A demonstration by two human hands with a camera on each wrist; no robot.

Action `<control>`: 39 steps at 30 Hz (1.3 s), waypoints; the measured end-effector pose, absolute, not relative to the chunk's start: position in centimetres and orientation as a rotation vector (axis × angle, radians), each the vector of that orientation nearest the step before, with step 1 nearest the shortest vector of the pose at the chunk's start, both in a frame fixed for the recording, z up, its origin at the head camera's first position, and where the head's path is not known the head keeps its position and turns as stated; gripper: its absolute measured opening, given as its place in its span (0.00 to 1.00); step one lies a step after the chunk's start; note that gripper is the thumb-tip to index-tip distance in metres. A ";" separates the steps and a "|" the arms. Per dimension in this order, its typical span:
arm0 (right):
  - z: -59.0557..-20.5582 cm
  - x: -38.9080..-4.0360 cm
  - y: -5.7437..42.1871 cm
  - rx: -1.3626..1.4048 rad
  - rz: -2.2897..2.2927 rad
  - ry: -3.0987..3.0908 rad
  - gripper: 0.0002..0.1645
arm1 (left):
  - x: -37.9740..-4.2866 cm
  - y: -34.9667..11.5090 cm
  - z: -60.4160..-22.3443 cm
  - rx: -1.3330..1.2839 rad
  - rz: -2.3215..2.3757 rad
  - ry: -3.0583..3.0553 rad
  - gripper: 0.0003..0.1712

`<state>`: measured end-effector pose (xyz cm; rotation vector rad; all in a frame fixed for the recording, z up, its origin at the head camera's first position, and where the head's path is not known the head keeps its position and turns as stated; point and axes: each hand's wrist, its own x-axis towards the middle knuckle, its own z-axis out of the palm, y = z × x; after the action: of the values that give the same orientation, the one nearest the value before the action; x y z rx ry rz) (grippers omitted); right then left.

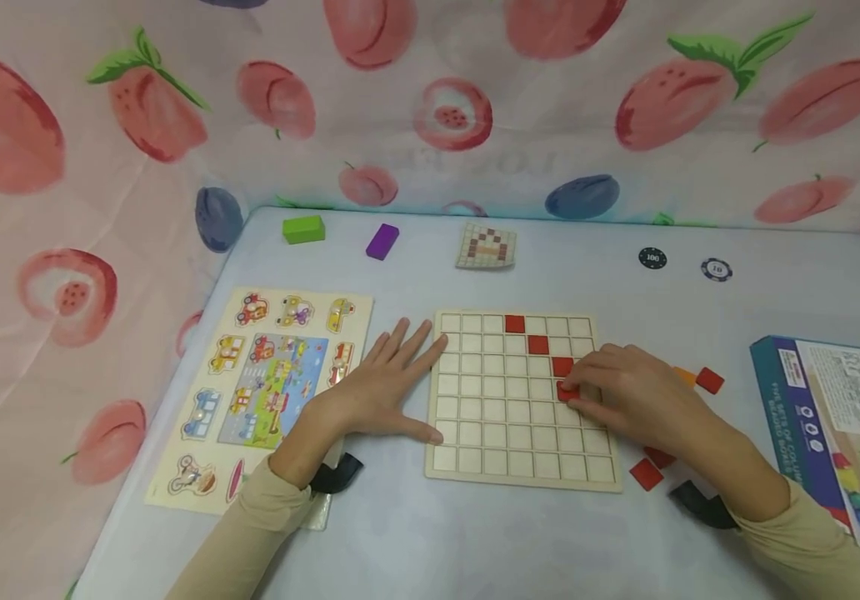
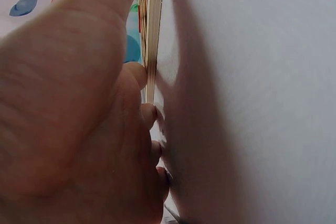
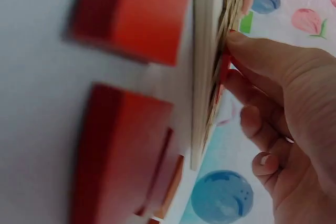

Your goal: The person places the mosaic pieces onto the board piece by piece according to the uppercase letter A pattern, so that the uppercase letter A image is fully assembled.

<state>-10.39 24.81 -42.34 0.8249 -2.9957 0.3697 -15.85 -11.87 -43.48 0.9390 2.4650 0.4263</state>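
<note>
A wooden grid board (image 1: pixel 469 410) lies on the table before me. Three red square tiles (image 1: pixel 538 344) sit in its cells, stepping down diagonally to the right. My right hand (image 1: pixel 628 387) pinches another red tile (image 1: pixel 567 392) between thumb and fingers, at the cell just below the lowest of these. In the right wrist view that pinched tile (image 3: pixel 224 69) shows at the board's surface. My left hand (image 1: pixel 377 392) is spread flat at the board's left side, its index fingertip and thumb tip right at the edge. The left wrist view shows fingertips along the board's side (image 2: pixel 153 35).
Loose red tiles (image 1: pixel 646 474) and an orange one (image 1: pixel 684 377) lie right of the board. A vehicle puzzle (image 1: pixel 175 450) is at left, a printed box (image 1: pixel 797 417) at right. Behind are a pattern card (image 1: pixel 486 247), green block (image 1: pixel 304 229), purple block (image 1: pixel 382 242) and two chips (image 1: pixel 652 257).
</note>
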 end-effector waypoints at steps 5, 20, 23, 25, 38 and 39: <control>-42.6 -10.6 24.7 0.881 0.366 -2.902 0.12 | -16.1 -11.9 -43.2 0.938 0.428 2.477 0.75; -41.2 -9.8 29.0 0.627 0.311 -3.126 0.15 | -15.7 -11.7 -43.8 0.928 0.429 2.468 0.75; -40.9 -9.3 32.2 0.420 0.265 -3.188 0.22 | -15.8 -11.7 -43.8 0.939 0.413 2.476 0.75; -40.9 -9.0 34.1 0.293 0.188 -3.208 0.26 | -15.9 -11.8 -43.8 0.944 0.400 2.479 0.75; -41.3 -9.0 36.9 0.101 0.093 -3.302 0.26 | -15.9 -11.7 -43.8 0.935 0.413 2.482 0.75; -41.3 -8.9 36.8 0.093 0.087 -3.297 0.26 | -15.9 -11.7 -43.8 0.936 0.413 2.481 0.75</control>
<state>-8.88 36.84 -41.29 0.0932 -3.2969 0.0866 -15.86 -11.66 -43.80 0.9357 2.4809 0.4129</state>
